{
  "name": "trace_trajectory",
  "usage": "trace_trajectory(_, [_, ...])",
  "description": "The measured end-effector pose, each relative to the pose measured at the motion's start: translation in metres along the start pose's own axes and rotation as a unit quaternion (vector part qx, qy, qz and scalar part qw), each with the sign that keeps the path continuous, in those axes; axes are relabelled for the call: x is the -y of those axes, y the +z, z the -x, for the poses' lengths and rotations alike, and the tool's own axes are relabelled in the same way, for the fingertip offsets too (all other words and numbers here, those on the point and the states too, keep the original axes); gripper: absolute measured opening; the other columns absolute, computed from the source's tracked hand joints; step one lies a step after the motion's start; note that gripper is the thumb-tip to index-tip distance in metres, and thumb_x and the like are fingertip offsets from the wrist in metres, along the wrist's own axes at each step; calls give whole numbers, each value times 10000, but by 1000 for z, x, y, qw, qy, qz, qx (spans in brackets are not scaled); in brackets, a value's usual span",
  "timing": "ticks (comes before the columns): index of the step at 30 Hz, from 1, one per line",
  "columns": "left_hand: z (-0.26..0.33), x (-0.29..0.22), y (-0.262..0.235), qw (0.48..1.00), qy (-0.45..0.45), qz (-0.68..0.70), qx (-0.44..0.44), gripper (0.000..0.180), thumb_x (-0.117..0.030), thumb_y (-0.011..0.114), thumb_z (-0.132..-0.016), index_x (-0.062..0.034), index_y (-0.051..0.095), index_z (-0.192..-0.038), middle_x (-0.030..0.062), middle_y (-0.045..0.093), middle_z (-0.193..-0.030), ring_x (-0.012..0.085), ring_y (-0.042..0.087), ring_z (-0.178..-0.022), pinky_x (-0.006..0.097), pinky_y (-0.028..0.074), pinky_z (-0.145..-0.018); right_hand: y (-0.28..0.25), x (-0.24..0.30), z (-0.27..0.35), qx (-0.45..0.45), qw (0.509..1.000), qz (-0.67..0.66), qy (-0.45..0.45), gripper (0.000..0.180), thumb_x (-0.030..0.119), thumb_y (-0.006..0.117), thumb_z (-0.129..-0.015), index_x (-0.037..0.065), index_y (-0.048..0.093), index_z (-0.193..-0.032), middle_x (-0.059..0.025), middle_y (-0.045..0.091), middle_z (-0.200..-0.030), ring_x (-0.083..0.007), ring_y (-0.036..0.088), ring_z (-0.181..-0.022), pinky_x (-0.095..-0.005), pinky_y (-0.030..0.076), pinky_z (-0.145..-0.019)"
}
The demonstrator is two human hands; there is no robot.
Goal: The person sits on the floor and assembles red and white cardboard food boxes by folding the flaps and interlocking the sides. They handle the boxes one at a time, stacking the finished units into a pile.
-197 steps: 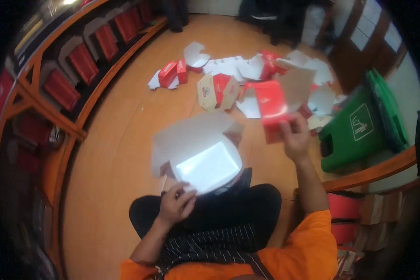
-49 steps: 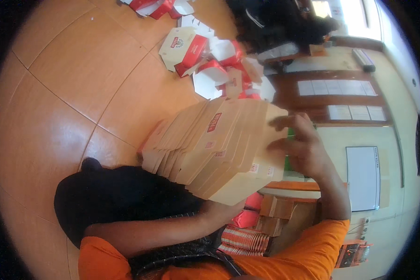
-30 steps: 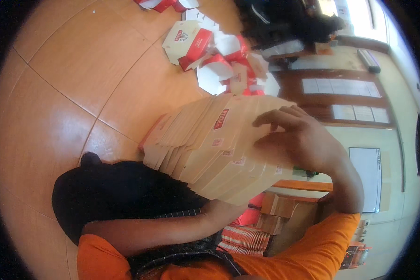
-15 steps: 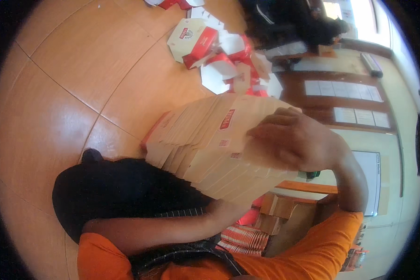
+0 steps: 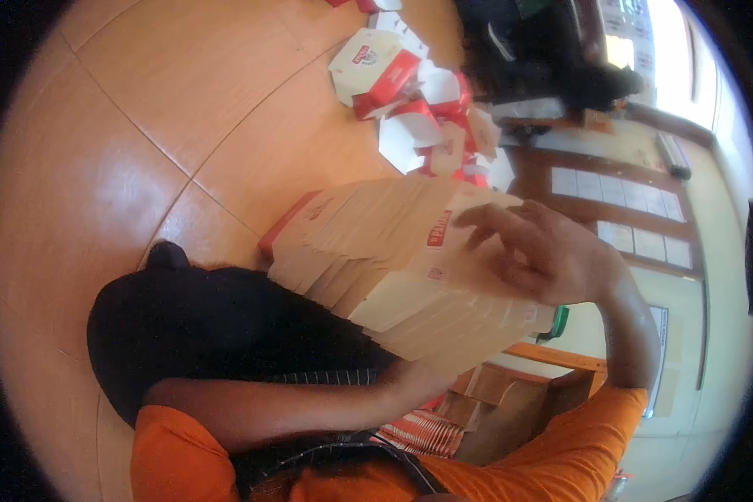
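Note:
A thick stack of flat cream-and-red cartons (image 5: 368, 226) lies fanned out in front of me, its sheets overlapping like steps. My left hand (image 5: 418, 381) holds the stack at its near edge; its fingers are hidden beneath the cartons. Over the right part of the top sheet is my right hand (image 5: 540, 255), its fingers bent and spread apart. It grips nothing that I can see; whether the fingertips touch the sheet I cannot tell.
Red, white and cream folded cartons (image 5: 410, 134) lie in a loose pile on the orange tiled floor (image 5: 142, 151). Below the stack, a wooden frame (image 5: 556, 357) stands near brown cardboard (image 5: 481, 385) and a row of red-and-white edges (image 5: 422, 431). Dark items (image 5: 535, 50) are at the back.
My right hand's fingers have lifted and spread on the top carton, showing more gaps between them. The left hand still holds the stack. The view has shifted slightly.

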State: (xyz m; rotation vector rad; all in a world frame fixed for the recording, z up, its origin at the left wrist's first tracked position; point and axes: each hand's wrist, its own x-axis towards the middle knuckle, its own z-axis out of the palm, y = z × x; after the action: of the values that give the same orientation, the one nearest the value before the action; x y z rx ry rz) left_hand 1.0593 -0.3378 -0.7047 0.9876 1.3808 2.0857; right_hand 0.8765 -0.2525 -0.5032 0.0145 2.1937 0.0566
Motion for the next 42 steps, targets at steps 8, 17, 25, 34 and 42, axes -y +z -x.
trace_trajectory(8, [-4, -4, -3, 999, 20, 22, -23, 258, -162, 537, -872, -90, 646, -1094, 152, 652, -964, 341, 626, -870, 464, 510, -760, -8, 12, -34, 102, 990, 97, -26, 363, 197, 558, -892, 78, 573, -1235, -156, 630, -1080, -324, 606, -1035, -459, 457, -918])
trace_trajectory(17, [9, 0, 21, 995, -51, 78, 33, 247, -180, 510, -922, -59, 637, -1097, 159, 657, -1059, 309, 643, -947, 409, 516, -802, -3, 8, -57, 94, 986, 109, -78, 252, 179, 544, -907, 43, 618, -1106, -155, 633, -1057, -330, 574, -1097, -450, 447, -967])
trace_trajectory(25, [7, -2, 9, 1000, 5, -8, 24, 300, -174, 531, -891, -60, 620, -1154, 170, 657, -1060, 308, 655, -938, 413, 539, -784, 9, 0, -62, 64, 989, 116, -70, 295, 174, 542, -903, 54, 583, -1169, -166, 600, -1098, -336, 564, -1083, -444, 445, -959])
trace_trajectory(34, [13, 4, 25, 986, -95, 120, 71, 348, -274, 551, -894, -73, 619, -1171, 169, 655, -1105, 327, 645, -969, 428, 522, -808, 14, -4, -78, 71, 983, 115, -121, 277, 180, 528, -908, 80, 602, -1155, -151, 591, -1076, -319, 563, -1068, -452, 444, -945])
trace_trajectory(42, [11, 3, 16, 973, -125, 169, 95, 412, -357, 539, -905, -93, 599, -1216, 197, 650, -1118, 353, 647, -970, 430, 512, -803, 20, -4, -93, 76, 986, 130, -70, 262, 158, 509, -899, 46, 601, -1116, -171, 618, -1064, -339, 599, -994, -460, 458, -918])
